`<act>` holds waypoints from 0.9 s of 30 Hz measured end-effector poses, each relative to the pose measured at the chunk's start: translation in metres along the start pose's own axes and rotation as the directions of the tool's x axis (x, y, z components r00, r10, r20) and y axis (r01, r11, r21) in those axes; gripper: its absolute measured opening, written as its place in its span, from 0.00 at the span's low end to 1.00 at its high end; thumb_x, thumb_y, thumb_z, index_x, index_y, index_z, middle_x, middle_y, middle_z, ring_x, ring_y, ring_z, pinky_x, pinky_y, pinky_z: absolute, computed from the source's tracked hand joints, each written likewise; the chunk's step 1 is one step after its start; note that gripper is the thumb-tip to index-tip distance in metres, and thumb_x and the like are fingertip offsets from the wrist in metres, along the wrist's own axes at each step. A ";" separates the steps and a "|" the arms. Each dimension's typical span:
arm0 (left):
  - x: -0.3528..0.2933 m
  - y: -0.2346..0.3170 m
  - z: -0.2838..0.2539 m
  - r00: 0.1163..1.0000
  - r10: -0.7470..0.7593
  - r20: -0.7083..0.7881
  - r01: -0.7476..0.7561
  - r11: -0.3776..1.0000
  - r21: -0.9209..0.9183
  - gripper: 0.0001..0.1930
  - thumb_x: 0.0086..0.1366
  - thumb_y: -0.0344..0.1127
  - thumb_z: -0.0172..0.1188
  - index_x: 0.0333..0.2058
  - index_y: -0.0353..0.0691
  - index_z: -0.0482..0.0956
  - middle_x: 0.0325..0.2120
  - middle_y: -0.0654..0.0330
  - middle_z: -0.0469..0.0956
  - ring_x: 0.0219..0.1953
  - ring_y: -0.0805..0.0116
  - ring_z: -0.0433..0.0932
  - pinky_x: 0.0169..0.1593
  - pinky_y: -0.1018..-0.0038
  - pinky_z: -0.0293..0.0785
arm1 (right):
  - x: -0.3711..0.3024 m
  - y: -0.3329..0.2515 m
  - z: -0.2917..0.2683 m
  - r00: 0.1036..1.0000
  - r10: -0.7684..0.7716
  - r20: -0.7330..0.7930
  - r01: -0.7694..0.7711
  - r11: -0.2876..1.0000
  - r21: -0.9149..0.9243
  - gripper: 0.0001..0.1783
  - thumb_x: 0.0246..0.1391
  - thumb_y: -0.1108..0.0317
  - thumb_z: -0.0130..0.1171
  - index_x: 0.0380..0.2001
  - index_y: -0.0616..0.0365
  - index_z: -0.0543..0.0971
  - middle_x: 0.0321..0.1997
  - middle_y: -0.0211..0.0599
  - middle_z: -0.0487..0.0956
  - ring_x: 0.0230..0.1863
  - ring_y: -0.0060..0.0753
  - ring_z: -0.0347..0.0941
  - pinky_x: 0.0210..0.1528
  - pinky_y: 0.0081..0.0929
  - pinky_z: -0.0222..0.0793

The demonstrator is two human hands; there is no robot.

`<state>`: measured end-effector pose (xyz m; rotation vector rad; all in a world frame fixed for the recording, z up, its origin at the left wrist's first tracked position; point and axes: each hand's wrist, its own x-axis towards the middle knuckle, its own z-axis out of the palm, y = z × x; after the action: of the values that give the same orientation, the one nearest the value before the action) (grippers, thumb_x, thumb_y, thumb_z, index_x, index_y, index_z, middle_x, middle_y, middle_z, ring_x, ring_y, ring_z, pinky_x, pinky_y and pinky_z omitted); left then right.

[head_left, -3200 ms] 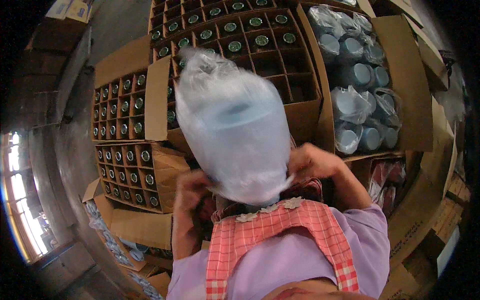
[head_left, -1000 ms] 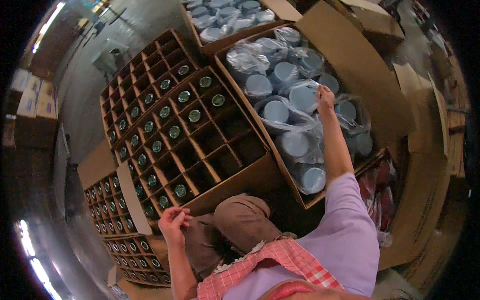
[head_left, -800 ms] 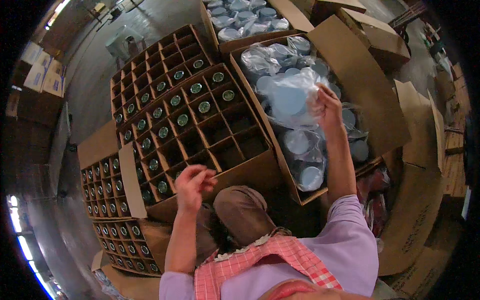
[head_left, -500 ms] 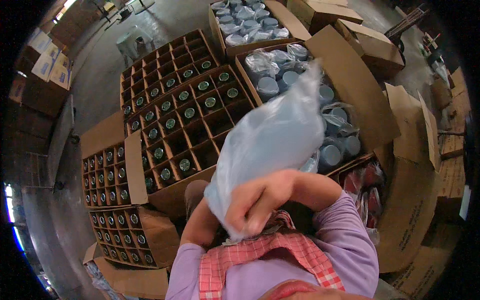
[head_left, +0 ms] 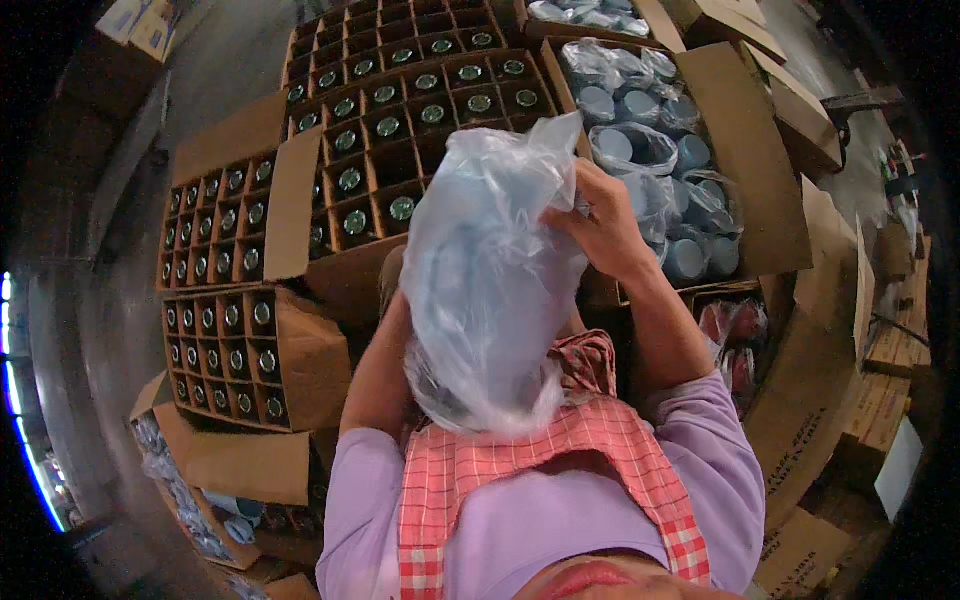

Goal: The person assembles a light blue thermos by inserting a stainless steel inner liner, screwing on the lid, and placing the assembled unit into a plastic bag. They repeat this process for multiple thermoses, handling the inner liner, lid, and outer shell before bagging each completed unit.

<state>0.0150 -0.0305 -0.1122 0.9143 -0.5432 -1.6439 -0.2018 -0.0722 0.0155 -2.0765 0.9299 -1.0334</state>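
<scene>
A clear plastic bag (head_left: 490, 270) with something pale blue showing hazily through it is held up before my chest. My right hand (head_left: 605, 215) pinches the bag's upper right edge between thumb and fingers. My left forearm reaches up behind the bag, which hides that hand and its fingers. Just beyond my right hand, a cardboard box (head_left: 553, 75) holds pale blue round-topped pieces (head_left: 640, 140), many wrapped in clear plastic. Left of it stands a divided carton (head_left: 400, 165) with green-tinted, round-topped glass pieces (head_left: 387, 127) in many cells; other cells hold none.
Two smaller divided cartons (head_left: 310, 355) are stacked at the left, filled with similar pieces. Below them sits an open box (head_left: 250, 465). Red wrapped items (head_left: 735, 335) lie in a box by my right elbow. Tall cardboard flaps (head_left: 750, 170) rise on the right.
My right hand has moved from low in front of my chest up to the bag's upper right edge. The bag has swung more upright and opened out wider.
</scene>
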 end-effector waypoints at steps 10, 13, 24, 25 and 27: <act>-0.091 0.054 0.022 0.969 0.227 0.096 -0.238 0.765 0.598 0.44 0.37 0.36 0.67 0.56 0.40 0.58 0.48 0.56 0.68 0.48 0.65 0.68 0.51 0.71 0.63 | 0.067 0.004 -0.058 0.778 0.426 -0.463 -0.143 0.836 0.529 0.11 0.50 0.64 0.49 0.30 0.60 0.74 0.27 0.36 0.74 0.28 0.33 0.71 0.34 0.31 0.69; -0.102 0.044 0.045 0.920 0.392 -0.016 -0.240 0.594 0.768 0.37 0.40 0.32 0.67 0.53 0.40 0.64 0.43 0.56 0.72 0.43 0.68 0.71 0.45 0.74 0.67 | 0.018 0.011 -0.088 0.632 -0.210 -0.746 -0.357 0.775 -0.521 0.14 0.48 0.70 0.49 0.41 0.60 0.71 0.40 0.45 0.72 0.43 0.43 0.68 0.46 0.36 0.64; -0.091 0.011 0.013 0.782 0.587 -0.209 -0.252 0.604 0.756 0.14 0.53 0.19 0.48 0.40 0.33 0.71 0.29 0.59 0.75 0.32 0.72 0.73 0.40 0.78 0.68 | -0.234 0.311 0.107 0.463 0.844 0.271 -0.503 0.502 -0.703 0.12 0.47 0.69 0.53 0.35 0.62 0.74 0.30 0.36 0.74 0.31 0.32 0.69 0.33 0.31 0.65; -0.092 0.010 0.012 0.778 0.575 -0.255 -0.273 0.674 0.687 0.12 0.54 0.20 0.49 0.39 0.33 0.72 0.27 0.61 0.76 0.31 0.74 0.73 0.39 0.79 0.68 | -0.219 0.318 0.101 0.527 0.814 0.244 -0.564 0.549 -0.617 0.12 0.46 0.68 0.54 0.34 0.62 0.75 0.29 0.35 0.75 0.29 0.31 0.69 0.31 0.30 0.66; -0.081 0.007 0.008 0.790 0.575 -0.212 -0.269 0.636 0.724 0.11 0.54 0.22 0.51 0.39 0.33 0.72 0.26 0.61 0.76 0.31 0.74 0.73 0.39 0.79 0.68 | -0.187 0.333 0.073 0.731 0.677 0.078 -0.667 0.734 -0.127 0.11 0.45 0.68 0.56 0.33 0.62 0.76 0.26 0.33 0.76 0.26 0.28 0.69 0.28 0.28 0.66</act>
<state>0.0191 0.0440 -0.0791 1.4853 -0.9855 -0.7328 -0.3258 -0.0891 -0.3524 -1.6105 1.5340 -0.4698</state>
